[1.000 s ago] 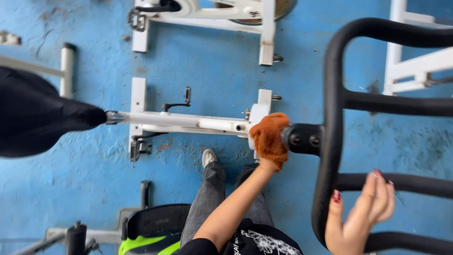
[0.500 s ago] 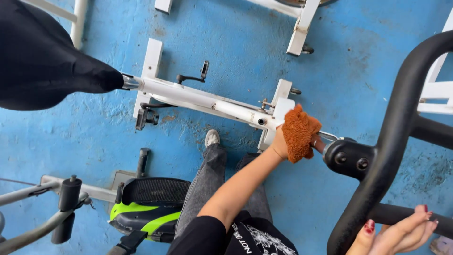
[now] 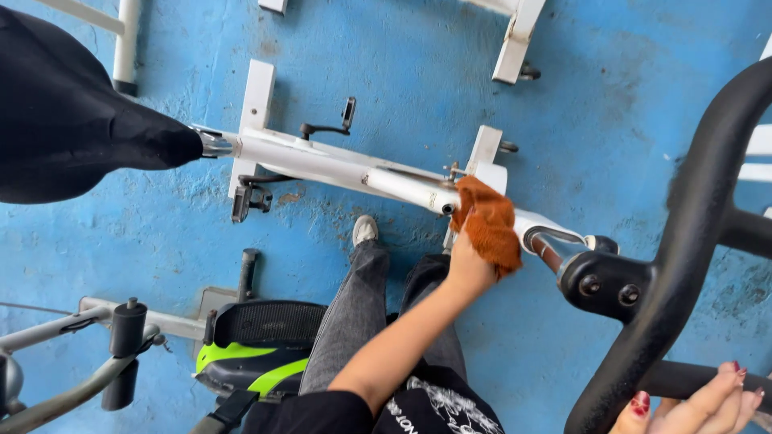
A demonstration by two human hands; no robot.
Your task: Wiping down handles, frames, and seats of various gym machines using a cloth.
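My left hand [image 3: 466, 269] is shut on an orange cloth [image 3: 489, 225] and presses it against the white frame tube [image 3: 322, 161] of an exercise bike, just below the black handlebar clamp [image 3: 607, 285]. At the bottom right, my right hand [image 3: 700, 406], with red nails, wraps its fingers over the black handlebar [image 3: 691, 217]. The bike's black saddle [image 3: 72, 120] fills the upper left. My grey trouser legs and one shoe [image 3: 365, 230] stand beside the frame.
A second machine with a green and black pedal [image 3: 249, 354] and grey arms [image 3: 72, 386] stands at the lower left. White frame feet of other bikes [image 3: 519, 40] sit at the top. The floor [image 3: 627, 104] is worn blue paint.
My left hand has slid the cloth along the white tube, away from the handlebar clamp. The view has swung, bringing the saddle and the green-pedalled machine further in.
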